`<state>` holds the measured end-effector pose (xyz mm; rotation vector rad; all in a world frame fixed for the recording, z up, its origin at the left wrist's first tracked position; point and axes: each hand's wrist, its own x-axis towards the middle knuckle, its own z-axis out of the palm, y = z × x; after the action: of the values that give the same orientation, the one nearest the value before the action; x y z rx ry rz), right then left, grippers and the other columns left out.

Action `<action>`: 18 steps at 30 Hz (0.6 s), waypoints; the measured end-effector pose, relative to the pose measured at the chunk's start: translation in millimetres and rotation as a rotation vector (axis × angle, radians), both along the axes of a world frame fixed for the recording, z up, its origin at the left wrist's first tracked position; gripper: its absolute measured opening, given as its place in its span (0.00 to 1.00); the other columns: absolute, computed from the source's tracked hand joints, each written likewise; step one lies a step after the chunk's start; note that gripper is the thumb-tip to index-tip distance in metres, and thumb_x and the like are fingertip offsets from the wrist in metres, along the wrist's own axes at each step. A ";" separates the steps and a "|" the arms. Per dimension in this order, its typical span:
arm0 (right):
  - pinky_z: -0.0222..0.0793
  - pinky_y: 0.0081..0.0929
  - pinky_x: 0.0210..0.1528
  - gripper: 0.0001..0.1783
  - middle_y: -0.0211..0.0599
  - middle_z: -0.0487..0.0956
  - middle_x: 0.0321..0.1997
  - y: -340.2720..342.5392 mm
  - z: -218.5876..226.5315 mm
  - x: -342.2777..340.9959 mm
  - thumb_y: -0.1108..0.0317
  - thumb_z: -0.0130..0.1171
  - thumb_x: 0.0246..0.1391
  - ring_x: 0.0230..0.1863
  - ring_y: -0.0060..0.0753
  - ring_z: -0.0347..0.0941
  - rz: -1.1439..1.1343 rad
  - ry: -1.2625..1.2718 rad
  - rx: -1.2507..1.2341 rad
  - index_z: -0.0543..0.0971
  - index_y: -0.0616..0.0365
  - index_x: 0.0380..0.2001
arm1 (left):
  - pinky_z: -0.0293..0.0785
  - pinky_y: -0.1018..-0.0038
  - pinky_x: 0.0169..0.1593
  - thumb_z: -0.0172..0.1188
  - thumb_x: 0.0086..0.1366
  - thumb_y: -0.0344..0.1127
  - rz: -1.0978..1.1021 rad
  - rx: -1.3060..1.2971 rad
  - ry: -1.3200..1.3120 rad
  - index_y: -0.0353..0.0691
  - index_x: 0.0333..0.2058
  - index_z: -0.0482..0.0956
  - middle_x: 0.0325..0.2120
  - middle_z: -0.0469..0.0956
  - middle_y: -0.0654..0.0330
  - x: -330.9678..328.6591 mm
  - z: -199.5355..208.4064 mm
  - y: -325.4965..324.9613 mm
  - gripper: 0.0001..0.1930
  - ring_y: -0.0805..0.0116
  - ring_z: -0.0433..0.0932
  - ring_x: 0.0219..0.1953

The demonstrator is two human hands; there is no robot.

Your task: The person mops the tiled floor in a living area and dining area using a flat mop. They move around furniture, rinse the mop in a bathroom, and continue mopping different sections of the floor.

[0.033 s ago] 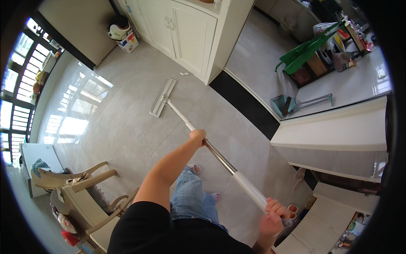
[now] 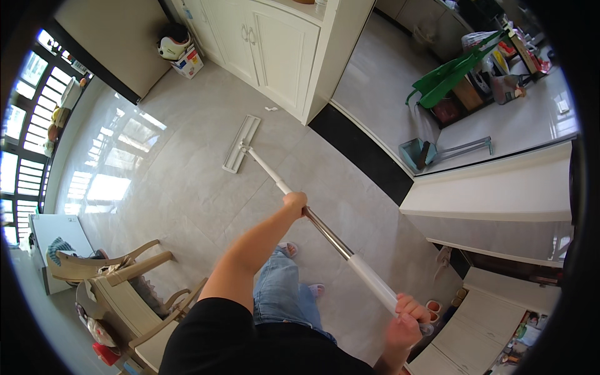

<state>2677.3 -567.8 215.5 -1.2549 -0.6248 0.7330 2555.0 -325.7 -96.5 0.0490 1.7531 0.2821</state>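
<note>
A flat mop (image 2: pixel 374 279) with a long white and silver handle slants across the view. Its pale rectangular head (image 2: pixel 242 144) lies on the grey tiled floor, beyond my feet. Partway down the handle, my left hand (image 2: pixel 295 204) is closed around the pole, where the white lower section meets the metal tube. At the lower right, my right hand (image 2: pixel 405 322) grips the thick white upper end, its fingers curled over the top. A small white scrap (image 2: pixel 270 109) lies on the floor just past the mop head, not touching it.
White cabinets (image 2: pixel 284 53) stand ahead, with a helmet on a box (image 2: pixel 187 62) beside them. A black threshold strip (image 2: pixel 362 153) borders the room at right, where a dustpan (image 2: pixel 412 155) lies. Wooden chairs (image 2: pixel 134 265) are at lower left, slippers (image 2: pixel 433 306) at lower right.
Both hands and the mop have shifted very slightly to the right. The grip is the same.
</note>
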 end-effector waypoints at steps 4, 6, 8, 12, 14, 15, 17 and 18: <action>0.53 0.29 0.42 0.07 0.29 0.57 0.10 -12.4 4.8 -4.0 0.75 0.40 0.29 0.22 0.25 0.57 -0.090 0.014 -0.031 0.56 0.54 0.08 | 0.69 0.72 0.15 0.47 0.47 0.28 -0.234 0.013 0.056 0.28 0.31 0.64 0.19 0.70 0.55 22.1 18.8 -3.1 0.11 0.66 0.72 0.16; 0.52 0.29 0.43 0.07 0.28 0.57 0.10 -21.5 5.1 -7.6 0.75 0.40 0.30 0.22 0.24 0.56 -0.138 0.037 -0.032 0.56 0.53 0.08 | 0.69 0.73 0.14 0.46 0.46 0.26 -0.339 0.046 0.031 0.25 0.30 0.64 0.20 0.70 0.54 29.8 21.8 -10.5 0.11 0.66 0.72 0.16; 0.51 0.28 0.44 0.08 0.28 0.57 0.10 -33.9 4.4 -11.5 0.75 0.41 0.30 0.22 0.24 0.56 -0.176 0.074 -0.024 0.56 0.53 0.07 | 0.68 0.74 0.14 0.45 0.46 0.27 -0.405 0.046 0.069 0.26 0.27 0.65 0.18 0.70 0.54 39.9 27.7 -17.8 0.10 0.66 0.72 0.15; 0.50 0.28 0.45 0.09 0.27 0.57 0.09 -79.0 -0.3 -23.8 0.75 0.41 0.31 0.21 0.24 0.56 -0.334 0.144 -0.019 0.57 0.52 0.07 | 0.68 0.71 0.13 0.44 0.46 0.26 -0.706 0.154 0.013 0.28 0.22 0.67 0.13 0.70 0.54 51.6 38.0 -53.9 0.06 0.65 0.72 0.13; 0.50 0.28 0.44 0.09 0.28 0.57 0.10 -107.6 1.5 -30.8 0.76 0.42 0.30 0.20 0.24 0.56 -0.406 0.192 -0.019 0.57 0.52 0.07 | 0.67 0.72 0.13 0.44 0.46 0.26 -1.183 0.293 -0.060 0.27 0.20 0.68 0.13 0.70 0.54 51.8 18.5 -83.4 0.07 0.65 0.71 0.13; 0.52 0.29 0.43 0.08 0.28 0.59 0.11 -123.1 4.0 -33.2 0.75 0.43 0.31 0.21 0.24 0.57 -0.433 0.191 -0.030 0.58 0.52 0.08 | 0.67 0.73 0.14 0.43 0.45 0.26 -1.421 0.368 -0.102 0.27 0.19 0.68 0.13 0.70 0.54 52.5 3.3 -101.1 0.07 0.65 0.71 0.12; 0.55 0.29 0.40 0.08 0.30 0.62 0.12 -157.5 9.8 -32.5 0.73 0.46 0.33 0.22 0.26 0.59 -0.487 0.183 -0.046 0.59 0.53 0.09 | 0.64 0.72 0.18 0.46 0.44 0.28 -1.543 0.438 0.023 0.34 0.14 0.72 0.12 0.71 0.58 59.2 -9.9 -139.5 0.07 0.65 0.71 0.13; 0.52 0.20 0.25 0.14 0.26 0.54 0.10 -185.5 8.2 -29.3 0.81 0.45 0.29 0.17 0.23 0.50 -0.597 0.365 -0.009 0.56 0.51 0.06 | 0.60 0.71 0.21 0.49 0.42 0.30 -1.790 0.529 0.059 0.39 0.13 0.74 0.12 0.72 0.61 64.2 4.4 -156.8 0.06 0.67 0.72 0.15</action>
<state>2648.0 -753.3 223.6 -1.1915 0.0607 0.4408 2619.2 -482.5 -92.1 1.8567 1.0572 -0.5923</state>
